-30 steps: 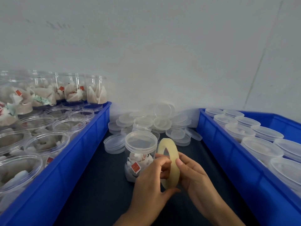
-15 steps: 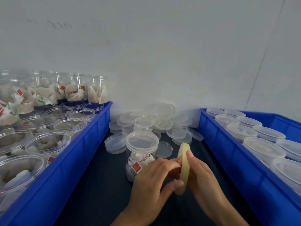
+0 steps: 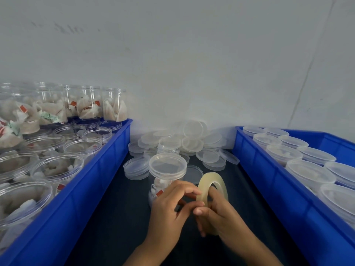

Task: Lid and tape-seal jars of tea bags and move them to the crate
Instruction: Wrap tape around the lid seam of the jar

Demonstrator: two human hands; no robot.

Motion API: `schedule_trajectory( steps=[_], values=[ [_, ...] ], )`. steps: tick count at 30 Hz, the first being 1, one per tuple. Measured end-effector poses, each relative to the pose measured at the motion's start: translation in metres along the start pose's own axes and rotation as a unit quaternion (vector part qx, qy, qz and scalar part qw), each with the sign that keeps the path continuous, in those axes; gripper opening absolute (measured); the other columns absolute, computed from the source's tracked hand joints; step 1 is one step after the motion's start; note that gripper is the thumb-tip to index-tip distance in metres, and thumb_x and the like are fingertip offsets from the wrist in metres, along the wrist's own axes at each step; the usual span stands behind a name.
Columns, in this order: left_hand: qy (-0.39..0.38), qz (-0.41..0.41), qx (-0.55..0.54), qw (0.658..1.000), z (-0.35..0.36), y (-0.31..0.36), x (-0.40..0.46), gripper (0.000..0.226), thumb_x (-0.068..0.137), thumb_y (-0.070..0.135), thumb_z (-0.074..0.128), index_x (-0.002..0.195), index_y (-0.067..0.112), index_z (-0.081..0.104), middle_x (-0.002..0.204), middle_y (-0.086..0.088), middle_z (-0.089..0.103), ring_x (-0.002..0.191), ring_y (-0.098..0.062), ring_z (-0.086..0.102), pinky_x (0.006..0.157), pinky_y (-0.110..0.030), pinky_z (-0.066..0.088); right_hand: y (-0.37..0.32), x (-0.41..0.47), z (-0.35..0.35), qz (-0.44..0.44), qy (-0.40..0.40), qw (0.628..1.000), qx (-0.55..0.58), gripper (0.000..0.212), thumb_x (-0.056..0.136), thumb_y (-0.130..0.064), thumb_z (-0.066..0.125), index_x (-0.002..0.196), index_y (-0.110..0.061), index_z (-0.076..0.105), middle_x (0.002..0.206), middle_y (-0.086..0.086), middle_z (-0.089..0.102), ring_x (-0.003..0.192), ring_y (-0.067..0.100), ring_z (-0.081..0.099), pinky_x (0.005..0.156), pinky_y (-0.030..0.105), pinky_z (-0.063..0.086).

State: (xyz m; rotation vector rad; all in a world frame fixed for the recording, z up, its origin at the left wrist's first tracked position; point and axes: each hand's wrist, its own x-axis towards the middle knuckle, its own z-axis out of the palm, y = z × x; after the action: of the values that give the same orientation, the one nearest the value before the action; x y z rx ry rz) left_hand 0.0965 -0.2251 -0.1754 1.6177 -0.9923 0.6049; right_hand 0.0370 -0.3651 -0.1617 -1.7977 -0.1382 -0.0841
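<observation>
The jar [image 3: 166, 181] stood lidded but untaped on the worktop [image 3: 107, 217] between both crates, my right hand [image 3: 221, 214] gripping the tape [image 3: 211, 189], my left hand [image 3: 169, 210] pinching at its edge.

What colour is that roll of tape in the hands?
The ring-shaped roll of tape is pale, translucent yellow; the head view shows it best.
</observation>
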Motion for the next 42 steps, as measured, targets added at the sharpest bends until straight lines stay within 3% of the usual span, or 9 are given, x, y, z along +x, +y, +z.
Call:
schedule_trajectory(
  steps=[5,9,11,22,31,36,42],
  values=[
    [-0.014,-0.033,-0.027,0.999,0.001,-0.002,0.0,0.011,0.079,0.015,0.077,0.086,0.013,0.069,0.089,0.01,0.067,0.087,-0.008,0.066,0.073,-0.02,0.054,0.002,0.0,-0.001,0.012,0.005,0.999,-0.036,0.047,0.077,-0.04,0.064,0.106,-0.01,0.045,0.066,-0.003,0.063,0.059,0.013,0.059,0.055,0.026,0.051],
    [-0.021,-0.061,-0.043,0.997,0.001,-0.003,0.002,0.014,0.078,-0.001,0.076,0.079,0.009,0.066,0.082,0.008,0.064,0.081,-0.012,0.064,0.071,-0.019,0.051,0.005,0.0,0.001,0.018,-0.001,0.999,-0.038,0.041,0.083,-0.032,0.066,0.106,-0.007,0.044,0.062,-0.002,0.06,0.057,0.014,0.057,0.053,0.026,0.049],
    [-0.026,-0.06,-0.042,0.997,0.0,-0.004,0.002,0.015,0.078,-0.004,0.074,0.077,0.009,0.065,0.08,0.008,0.062,0.08,-0.013,0.063,0.07,-0.018,0.051,0.005,0.001,0.001,0.027,-0.008,0.999,-0.044,0.046,0.078,-0.038,0.066,0.107,-0.01,0.044,0.062,-0.003,0.061,0.057,0.014,0.057,0.054,0.026,0.048],
    [-0.013,-0.054,-0.049,0.997,0.0,-0.002,-0.002,0.014,0.083,0.001,0.071,0.086,0.013,0.064,0.084,0.012,0.063,0.08,-0.008,0.065,0.071,-0.014,0.049,0.001,-0.002,0.001,0.017,-0.021,0.999,-0.021,0.04,0.079,-0.035,0.064,0.103,-0.011,0.044,0.062,-0.003,0.061,0.055,0.009,0.057,0.054,0.022,0.049],
    [-0.055,-0.034,-0.002,0.998,-0.001,-0.002,0.0,0.022,0.084,-0.005,0.066,0.079,0.014,0.058,0.083,0.013,0.054,0.08,-0.007,0.055,0.072,-0.012,0.043,-0.004,-0.004,0.001,0.02,-0.025,0.996,-0.087,0.031,0.086,-0.029,0.065,0.106,-0.014,0.046,0.065,0.0,0.062,0.056,0.012,0.057,0.056,0.025,0.051],
    [-0.035,-0.014,0.053,0.998,0.001,0.0,-0.003,0.014,0.091,0.018,0.05,0.08,0.012,0.055,0.081,0.014,0.051,0.076,0.0,0.051,0.071,-0.008,0.039,-0.012,-0.004,0.0,0.032,-0.046,0.998,-0.04,0.04,0.083,-0.037,0.062,0.109,-0.012,0.046,0.065,0.003,0.061,0.056,0.017,0.056,0.057,0.028,0.049],
    [-0.012,-0.024,0.082,0.996,0.0,0.0,-0.004,0.019,0.093,0.022,0.047,0.082,0.009,0.057,0.08,0.006,0.058,0.074,0.004,0.05,0.071,-0.006,0.04,-0.012,-0.003,-0.005,0.08,-0.057,0.995,-0.012,0.044,0.08,-0.036,0.066,0.113,-0.013,0.046,0.066,0.004,0.064,0.057,0.017,0.06,0.064,0.029,0.053]
  ],
)
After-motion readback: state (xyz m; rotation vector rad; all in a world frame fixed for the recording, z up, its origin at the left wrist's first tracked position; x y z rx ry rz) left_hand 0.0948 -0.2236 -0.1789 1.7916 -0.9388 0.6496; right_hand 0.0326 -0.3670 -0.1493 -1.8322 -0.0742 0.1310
